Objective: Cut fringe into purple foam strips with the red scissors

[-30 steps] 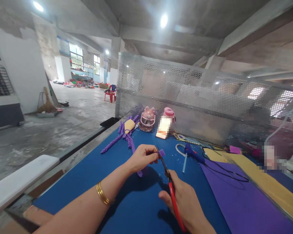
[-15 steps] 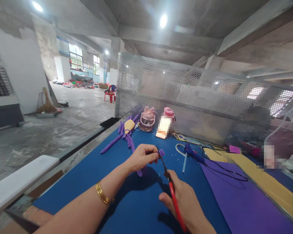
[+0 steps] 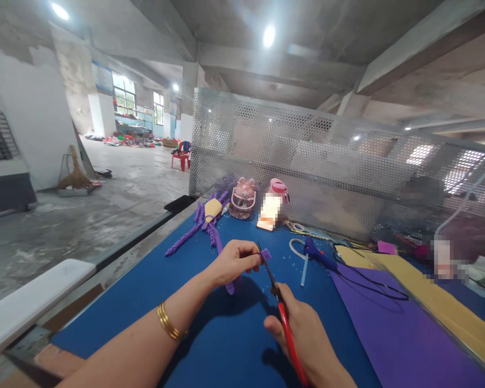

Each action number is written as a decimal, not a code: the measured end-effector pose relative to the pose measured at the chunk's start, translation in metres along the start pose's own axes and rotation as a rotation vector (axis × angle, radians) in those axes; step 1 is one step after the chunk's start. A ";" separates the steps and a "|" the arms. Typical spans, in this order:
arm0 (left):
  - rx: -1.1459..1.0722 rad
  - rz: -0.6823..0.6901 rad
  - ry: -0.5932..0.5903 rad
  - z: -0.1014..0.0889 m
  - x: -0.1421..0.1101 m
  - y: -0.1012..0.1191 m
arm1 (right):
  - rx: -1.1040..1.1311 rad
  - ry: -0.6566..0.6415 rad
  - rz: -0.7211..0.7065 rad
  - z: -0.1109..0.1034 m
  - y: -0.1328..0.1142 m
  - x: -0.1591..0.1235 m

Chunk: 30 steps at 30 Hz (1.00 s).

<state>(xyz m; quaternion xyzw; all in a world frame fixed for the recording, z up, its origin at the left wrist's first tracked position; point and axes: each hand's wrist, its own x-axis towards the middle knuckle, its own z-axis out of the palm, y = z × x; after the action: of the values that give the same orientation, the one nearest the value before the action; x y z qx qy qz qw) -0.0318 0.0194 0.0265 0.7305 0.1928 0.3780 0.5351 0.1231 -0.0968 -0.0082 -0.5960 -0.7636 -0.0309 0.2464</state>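
My left hand pinches a small purple piece above the blue table. The red-handled scissors are in my right hand, their blades angled up and left against the purple piece, close to my left fingertips. Below my left hand, a purple strip runs across the table. Behind it lies a bundle of purple braided stems with a yellow piece on top. To the right rests a blue glue gun with a clear glue stick beside it.
A lit phone leans near pink items at the back, one of them a cat-eared pink case. Purple sheet and yellow sheet cover the right side. A perforated metal screen borders the far edge.
Both hands stay almost in place, with the scissors still at the purple piece. The whole view shifts very slightly.
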 end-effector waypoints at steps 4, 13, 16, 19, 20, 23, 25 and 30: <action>-0.010 0.003 -0.009 -0.001 0.000 -0.001 | -0.006 0.026 -0.015 0.002 0.001 0.001; -0.014 0.007 -0.021 -0.001 0.000 -0.001 | -0.024 0.047 -0.018 0.002 0.001 0.001; -0.023 0.007 -0.022 -0.001 0.000 -0.001 | -0.041 0.052 -0.023 0.003 0.001 0.000; -0.030 0.008 -0.019 -0.001 0.000 -0.001 | -0.036 0.057 -0.028 0.003 0.002 0.000; -0.030 0.010 -0.019 -0.001 0.000 -0.001 | -0.033 0.059 -0.030 0.003 0.002 0.001; -0.030 0.007 -0.018 -0.001 0.000 0.000 | -0.040 0.072 -0.037 0.003 0.002 0.001; -0.032 0.006 -0.020 -0.001 0.000 0.000 | -0.045 0.080 -0.042 0.003 0.002 0.001; -0.032 0.010 -0.026 -0.001 0.000 0.000 | -0.041 0.076 -0.034 0.003 0.001 0.001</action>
<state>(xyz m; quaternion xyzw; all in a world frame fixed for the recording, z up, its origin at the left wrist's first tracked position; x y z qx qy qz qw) -0.0329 0.0203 0.0268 0.7277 0.1761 0.3742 0.5473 0.1231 -0.0941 -0.0105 -0.5864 -0.7629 -0.0732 0.2624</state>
